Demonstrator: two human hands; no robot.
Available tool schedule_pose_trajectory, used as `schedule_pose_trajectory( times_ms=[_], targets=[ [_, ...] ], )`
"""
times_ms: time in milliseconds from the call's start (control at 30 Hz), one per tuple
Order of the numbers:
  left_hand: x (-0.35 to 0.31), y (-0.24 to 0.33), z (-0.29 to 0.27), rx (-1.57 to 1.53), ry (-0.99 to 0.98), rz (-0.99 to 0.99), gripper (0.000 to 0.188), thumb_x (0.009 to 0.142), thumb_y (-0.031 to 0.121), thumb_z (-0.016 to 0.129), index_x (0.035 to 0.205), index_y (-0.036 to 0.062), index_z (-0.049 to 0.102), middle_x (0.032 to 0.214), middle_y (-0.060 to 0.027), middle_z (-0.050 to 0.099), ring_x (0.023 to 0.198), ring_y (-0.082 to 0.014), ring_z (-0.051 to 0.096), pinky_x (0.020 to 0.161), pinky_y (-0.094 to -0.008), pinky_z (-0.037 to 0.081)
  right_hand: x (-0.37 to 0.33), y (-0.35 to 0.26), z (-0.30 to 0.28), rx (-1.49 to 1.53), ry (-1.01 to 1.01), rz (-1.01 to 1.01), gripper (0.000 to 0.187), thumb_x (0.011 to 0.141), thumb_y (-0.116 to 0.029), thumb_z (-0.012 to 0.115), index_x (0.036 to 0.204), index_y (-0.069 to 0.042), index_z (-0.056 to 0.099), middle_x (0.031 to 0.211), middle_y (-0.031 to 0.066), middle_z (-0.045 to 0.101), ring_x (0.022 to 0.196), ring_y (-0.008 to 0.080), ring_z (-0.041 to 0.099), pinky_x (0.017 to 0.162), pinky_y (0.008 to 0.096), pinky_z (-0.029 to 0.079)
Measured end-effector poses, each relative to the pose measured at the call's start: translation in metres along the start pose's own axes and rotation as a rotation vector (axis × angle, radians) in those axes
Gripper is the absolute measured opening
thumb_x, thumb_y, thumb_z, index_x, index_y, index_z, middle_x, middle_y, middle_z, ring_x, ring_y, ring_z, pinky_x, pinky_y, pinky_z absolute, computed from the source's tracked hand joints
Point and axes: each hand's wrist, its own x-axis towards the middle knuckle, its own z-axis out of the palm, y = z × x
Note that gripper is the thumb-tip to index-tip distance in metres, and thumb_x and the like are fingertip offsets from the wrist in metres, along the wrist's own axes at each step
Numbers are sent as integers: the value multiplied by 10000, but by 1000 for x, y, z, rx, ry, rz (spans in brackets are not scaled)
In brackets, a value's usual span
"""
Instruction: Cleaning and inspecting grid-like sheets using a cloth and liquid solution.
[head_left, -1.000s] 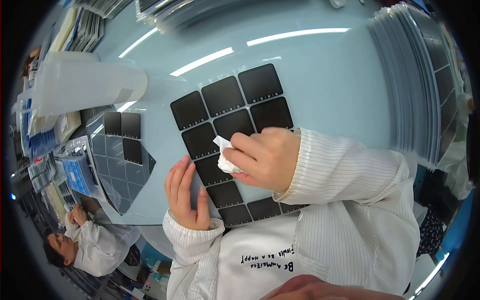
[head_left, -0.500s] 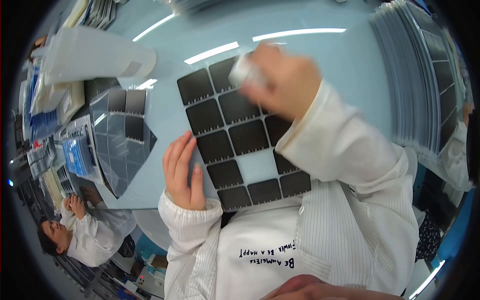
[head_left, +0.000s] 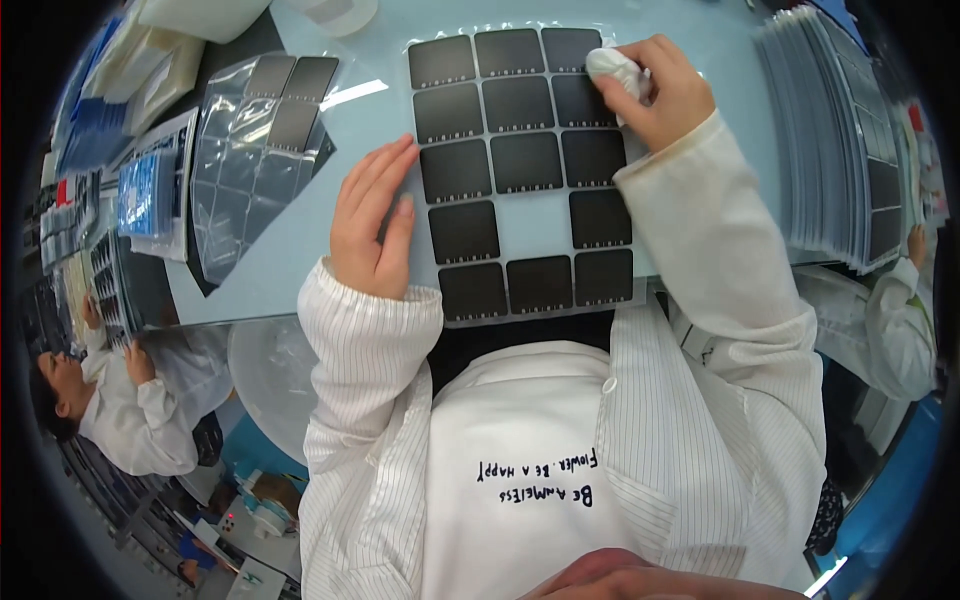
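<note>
In front of me on the light table lies a clear sheet with black rectangular panels (head_left: 527, 161) in three columns, each with a row of small pale marks along its lower edge. One cell (head_left: 533, 224) in the middle column holds no panel. My right hand (head_left: 668, 95) pinches a crumpled white wipe (head_left: 617, 72) over the sheet's far right corner, against the panels there. At the sheet's left edge rests my left hand (head_left: 375, 215), fingers stretched out, fingertips touching or very near the edge.
A partly filled clear sheet (head_left: 235, 165) lies to the left, beside a blue packet (head_left: 146, 195). A tall stack of sheets (head_left: 815, 140) stands at the right. A translucent container (head_left: 340, 12) is at the far edge. Other people (head_left: 135, 400) sit at the left and right.
My right hand has moved with the wipe from the sheet's far middle to its far right corner. The whole view has shifted, so the sheet now appears straighter. My left hand stays at the left edge.
</note>
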Motion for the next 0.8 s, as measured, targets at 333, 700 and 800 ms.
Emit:
schedule_pose_trajectory(
  times_ms=[333, 700, 800],
  targets=[
    [-17, -18, -4, -662, 260, -225, 337, 867, 41, 473, 1188, -9, 565, 1158, -122, 605, 1052, -208, 570, 928, -315, 424, 2, -9, 14, 139, -245, -278, 328, 771, -240, 717, 1037, -81, 610, 873, 62, 596, 626, 207, 611, 590, 279, 495],
    [-24, -24, 6, -830, 387, -274, 246, 891, 57, 489, 1105, 6, 599, 977, -105, 634, 889, -160, 593, 802, -271, 463, 5, -82, 47, 49, -454, -484, 333, 733, -226, 722, 1007, -73, 611, 882, 86, 588, 692, 248, 621, 599, 328, 506],
    [-22, -22, 7, -813, 379, -263, 229, 893, 54, 497, 1091, 15, 605, 973, -98, 630, 891, -161, 595, 794, -271, 465, 30, -78, 35, -38, -302, -320, 294, 763, -298, 673, 894, -42, 611, 846, 137, 582, 668, 324, 602, 604, 401, 480]
  ],
)
